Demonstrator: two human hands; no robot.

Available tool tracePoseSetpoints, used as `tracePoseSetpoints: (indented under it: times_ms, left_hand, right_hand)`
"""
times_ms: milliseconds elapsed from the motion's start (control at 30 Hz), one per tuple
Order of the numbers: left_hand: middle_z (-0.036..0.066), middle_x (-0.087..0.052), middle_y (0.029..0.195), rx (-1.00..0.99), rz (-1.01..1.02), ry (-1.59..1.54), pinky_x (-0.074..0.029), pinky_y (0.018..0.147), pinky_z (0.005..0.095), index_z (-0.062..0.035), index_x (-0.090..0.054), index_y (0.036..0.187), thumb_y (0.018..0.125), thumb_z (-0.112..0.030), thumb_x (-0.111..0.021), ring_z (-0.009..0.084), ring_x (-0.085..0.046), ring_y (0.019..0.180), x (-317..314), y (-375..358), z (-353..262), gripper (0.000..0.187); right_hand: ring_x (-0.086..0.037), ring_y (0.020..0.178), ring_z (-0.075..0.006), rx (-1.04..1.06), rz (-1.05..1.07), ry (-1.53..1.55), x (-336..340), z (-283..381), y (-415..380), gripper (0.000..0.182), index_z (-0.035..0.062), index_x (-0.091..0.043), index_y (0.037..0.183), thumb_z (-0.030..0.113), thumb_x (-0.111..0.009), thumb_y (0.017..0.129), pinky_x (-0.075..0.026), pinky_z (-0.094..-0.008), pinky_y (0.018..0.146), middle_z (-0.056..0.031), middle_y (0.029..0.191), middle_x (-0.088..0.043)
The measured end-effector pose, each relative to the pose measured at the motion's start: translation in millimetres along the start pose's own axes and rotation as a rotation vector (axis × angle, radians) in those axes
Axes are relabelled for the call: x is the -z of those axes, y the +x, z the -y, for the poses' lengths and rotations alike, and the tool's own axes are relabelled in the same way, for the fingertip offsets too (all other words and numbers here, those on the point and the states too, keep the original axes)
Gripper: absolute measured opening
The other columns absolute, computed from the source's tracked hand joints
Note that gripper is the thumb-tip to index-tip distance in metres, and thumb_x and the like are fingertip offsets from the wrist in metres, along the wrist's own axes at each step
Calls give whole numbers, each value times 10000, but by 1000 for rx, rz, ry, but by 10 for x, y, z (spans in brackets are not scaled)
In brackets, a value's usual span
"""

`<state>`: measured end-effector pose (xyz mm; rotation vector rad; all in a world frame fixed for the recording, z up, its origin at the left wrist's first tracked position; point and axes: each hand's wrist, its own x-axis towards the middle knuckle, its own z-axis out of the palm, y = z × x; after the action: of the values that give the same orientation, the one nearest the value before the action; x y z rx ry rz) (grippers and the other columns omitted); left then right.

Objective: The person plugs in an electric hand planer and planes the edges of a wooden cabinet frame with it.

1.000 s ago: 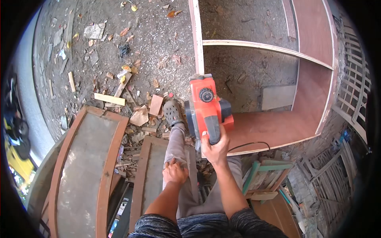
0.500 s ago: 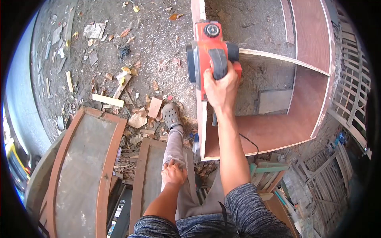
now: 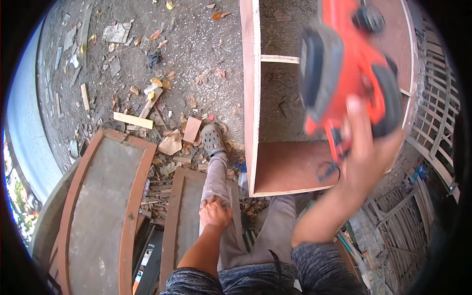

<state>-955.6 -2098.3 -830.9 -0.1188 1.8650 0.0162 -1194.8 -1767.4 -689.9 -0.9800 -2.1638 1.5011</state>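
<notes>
My right hand (image 3: 368, 147) is closed around the handle of a red and black electric hand planer (image 3: 344, 59). The planer is lifted and tilted over the right side of a plywood cabinet frame (image 3: 251, 98), somewhat smeared by motion. The frame lies on the ground with its edges facing up, and its bare left edge shows in full. A dark cord loop hangs near the planer's rear end. My left hand (image 3: 215, 213) rests on my left knee, its fingers spread over the trouser leg and holding nothing.
Two brown-framed panels, one at the left (image 3: 101, 206) and one partly under my leg (image 3: 189, 196), lie near me. Wood offcuts (image 3: 133, 121), leaves and shavings litter the dirt. A slatted lattice (image 3: 437, 93) stands at the right, with stacked slats (image 3: 408, 216) below it.
My right hand has raised the planer off the frame's left edge and swung it to the right, tilting it. My left hand has stayed on the knee.
</notes>
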Motion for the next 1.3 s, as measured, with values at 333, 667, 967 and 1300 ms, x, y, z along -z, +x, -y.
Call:
tracePoseSetpoints:
  times_ms: [333,667,967,1300]
  left_hand:
    - [92,-655,1469,8,-119,22,-468,1166,410,-143,-801,1202,831,-419,-733,325,-617,1345,-34,-50,-122,468]
    - [128,-623,1497,18,-153,-98,-492,1131,430,-121,-742,1302,839,-456,-741,316,-617,1341,-297,-429,-352,572]
    - [324,-270,1694,-177,-363,16,-326,1258,462,-153,-417,1632,885,-689,-683,449,-346,1553,-1386,-2175,-424,957]
    - [206,-725,1288,-290,-515,-914,-552,1005,438,-22,-647,1384,932,-556,-728,311,-695,1161,-2362,-1951,-139,704]
  right_hand:
    - [-624,766,-214,-434,235,-435,2127,-636,-1755,300,-22,-652,1090,152,-781,883,-525,-380,733,-89,825,-629]
    - [-691,849,-357,-462,429,-480,3741,-546,-2702,397,-26,-672,1129,202,-778,822,-536,-484,811,-188,873,-682]
    - [-686,981,-440,-236,344,-572,5482,-202,-2837,464,-44,-659,1216,188,-767,828,-537,-516,869,-247,1041,-705]
    - [-719,1019,-310,-326,116,-282,6505,-865,-3024,549,-9,-696,1226,112,-812,704,-547,-421,968,-88,966,-734]
